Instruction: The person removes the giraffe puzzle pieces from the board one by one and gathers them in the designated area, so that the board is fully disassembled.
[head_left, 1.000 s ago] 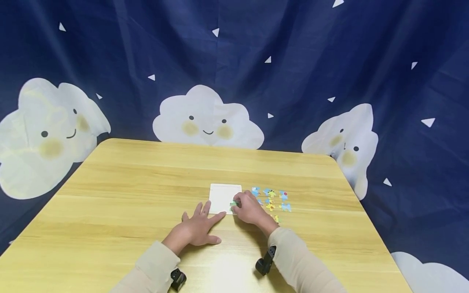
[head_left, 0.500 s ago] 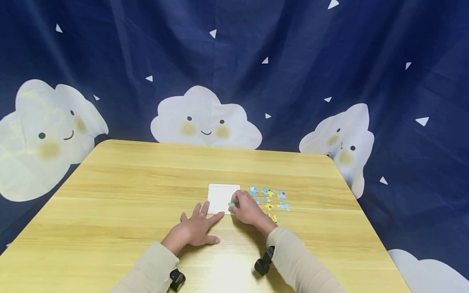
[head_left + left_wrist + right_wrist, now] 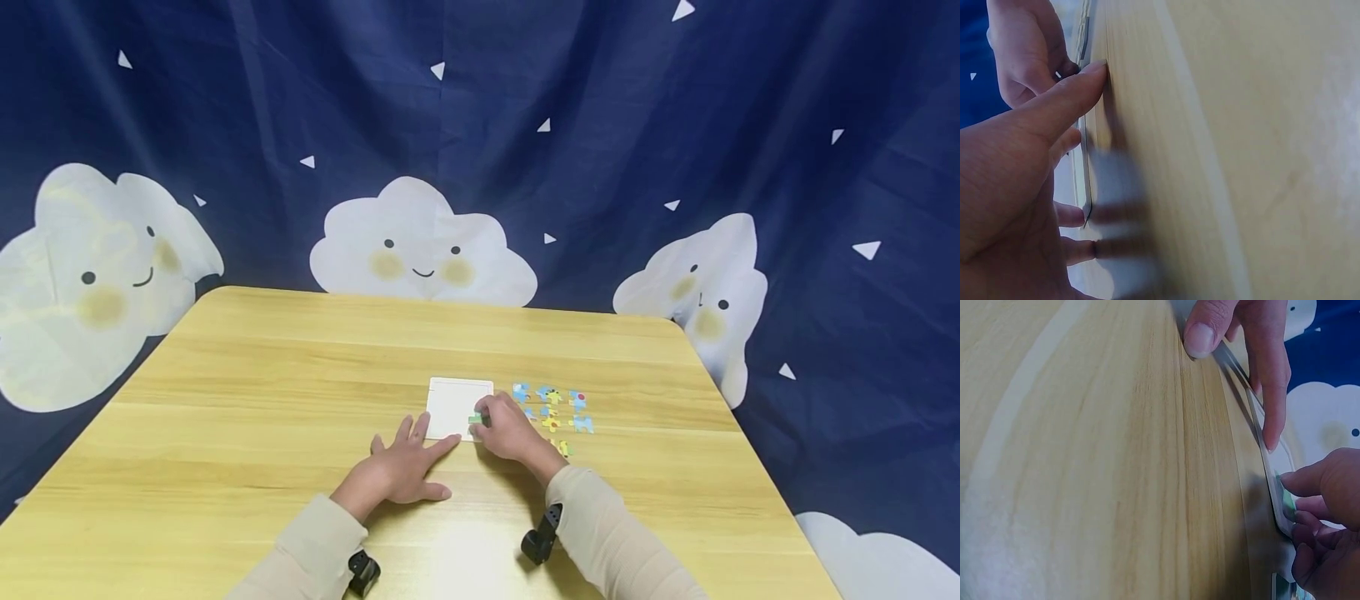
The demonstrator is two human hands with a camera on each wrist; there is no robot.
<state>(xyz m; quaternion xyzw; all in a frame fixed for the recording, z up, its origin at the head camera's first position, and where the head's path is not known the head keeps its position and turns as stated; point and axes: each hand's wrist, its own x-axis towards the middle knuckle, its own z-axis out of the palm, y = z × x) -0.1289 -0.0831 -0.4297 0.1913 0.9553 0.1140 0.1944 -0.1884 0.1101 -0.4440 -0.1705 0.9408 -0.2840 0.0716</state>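
Note:
A white square puzzle tray [image 3: 452,405] with a thin raised rim lies on the table. My right hand [image 3: 513,427] pinches a green jigsaw piece [image 3: 475,419] between thumb and fingers at the tray's near right corner. In the right wrist view the piece [image 3: 1288,505] sits low against the tray, just inside the rim, partly covered by fingertips. My left hand [image 3: 405,468] lies spread at the near left of the tray, its index fingertip on the near rim and the thumb stretched toward me over the table.
Several loose jigsaw pieces [image 3: 582,424], blue and yellow, lie right of the tray, some hidden behind my right hand and wrist. A wooden table [image 3: 300,350] carries everything. Behind it hangs a dark blue curtain [image 3: 480,108] with clouds.
The right hand's fingers have shifted slightly on the green piece, which stays at the tray's near right corner. My left hand keeps its place; the head view has moved a little.

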